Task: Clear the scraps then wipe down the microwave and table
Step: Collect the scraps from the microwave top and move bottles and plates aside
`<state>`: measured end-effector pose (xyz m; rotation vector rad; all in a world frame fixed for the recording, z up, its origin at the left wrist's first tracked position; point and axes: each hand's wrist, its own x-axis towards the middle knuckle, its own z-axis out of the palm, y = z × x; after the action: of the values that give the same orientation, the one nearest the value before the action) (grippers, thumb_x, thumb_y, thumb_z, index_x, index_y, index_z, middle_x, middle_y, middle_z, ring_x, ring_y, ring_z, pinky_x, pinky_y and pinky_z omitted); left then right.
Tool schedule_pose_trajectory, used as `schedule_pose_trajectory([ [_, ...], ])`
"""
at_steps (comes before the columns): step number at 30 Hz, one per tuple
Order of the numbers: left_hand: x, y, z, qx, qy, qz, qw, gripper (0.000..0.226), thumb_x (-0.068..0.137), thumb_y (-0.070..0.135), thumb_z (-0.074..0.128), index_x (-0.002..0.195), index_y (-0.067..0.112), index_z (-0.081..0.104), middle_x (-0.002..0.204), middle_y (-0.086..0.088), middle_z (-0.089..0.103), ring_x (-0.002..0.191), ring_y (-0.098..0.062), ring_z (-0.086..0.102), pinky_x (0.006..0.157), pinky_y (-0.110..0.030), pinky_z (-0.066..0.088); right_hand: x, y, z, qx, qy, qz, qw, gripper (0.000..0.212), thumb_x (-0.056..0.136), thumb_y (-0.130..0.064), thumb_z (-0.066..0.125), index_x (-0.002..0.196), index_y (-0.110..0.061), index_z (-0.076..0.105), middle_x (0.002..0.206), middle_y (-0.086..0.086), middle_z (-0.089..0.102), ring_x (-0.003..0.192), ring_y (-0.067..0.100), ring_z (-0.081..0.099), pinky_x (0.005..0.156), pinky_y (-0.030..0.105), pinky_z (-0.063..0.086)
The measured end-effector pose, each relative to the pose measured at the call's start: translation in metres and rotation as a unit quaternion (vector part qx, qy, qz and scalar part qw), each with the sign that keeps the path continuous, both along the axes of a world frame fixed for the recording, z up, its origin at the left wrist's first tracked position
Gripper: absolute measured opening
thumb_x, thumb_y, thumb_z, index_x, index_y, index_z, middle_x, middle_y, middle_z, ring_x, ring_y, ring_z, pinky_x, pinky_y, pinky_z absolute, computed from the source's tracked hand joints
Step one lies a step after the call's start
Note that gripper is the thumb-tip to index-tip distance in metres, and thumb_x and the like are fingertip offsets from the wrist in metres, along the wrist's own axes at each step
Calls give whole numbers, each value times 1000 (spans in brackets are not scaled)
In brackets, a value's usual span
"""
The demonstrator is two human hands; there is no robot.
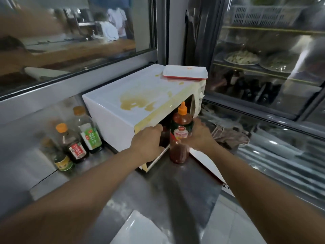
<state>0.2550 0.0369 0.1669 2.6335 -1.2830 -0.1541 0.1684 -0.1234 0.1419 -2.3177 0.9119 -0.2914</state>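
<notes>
The white microwave (126, 106) stands on the steel table (175, 191), with a yellow-brown spill (135, 103) dried across its top. Its front opening faces me and shows a dark inside. A red sauce bottle (179, 152) with an orange cap stands on the table right at the opening. My right hand (200, 136) grips this bottle from the right. My left hand (147, 140) curls round a dark bottle (165, 136) at the left edge of the opening, most of it hidden by my fingers. A grey rag (232, 136) lies behind my right hand.
A white tray with a red rim (184, 73) sits on the microwave's far corner. Three condiment bottles (88, 134) stand left of the microwave against the window ledge. A glass-door fridge (263, 67) fills the right. A white flat panel (209, 166) lies by the bottle.
</notes>
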Motion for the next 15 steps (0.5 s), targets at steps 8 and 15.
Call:
schedule_pose_trajectory([
  [8,1,-74,-19,-84,82,71,991,79,78,35,74,138,4,31,133,-15,48,120,-31,49,94,-40,45,-8,-44,-19,-19,22,51,998,89,66,-32,80,137,-8,33,132,14,44,128,32,37,99,34,37],
  [15,-3,-113,-39,-171,159,157,960,74,73,35,77,129,6,38,126,-12,53,116,-31,52,94,-43,47,-11,-71,-34,-23,17,66,997,87,67,-28,80,138,-11,32,132,12,43,127,30,37,97,31,38],
])
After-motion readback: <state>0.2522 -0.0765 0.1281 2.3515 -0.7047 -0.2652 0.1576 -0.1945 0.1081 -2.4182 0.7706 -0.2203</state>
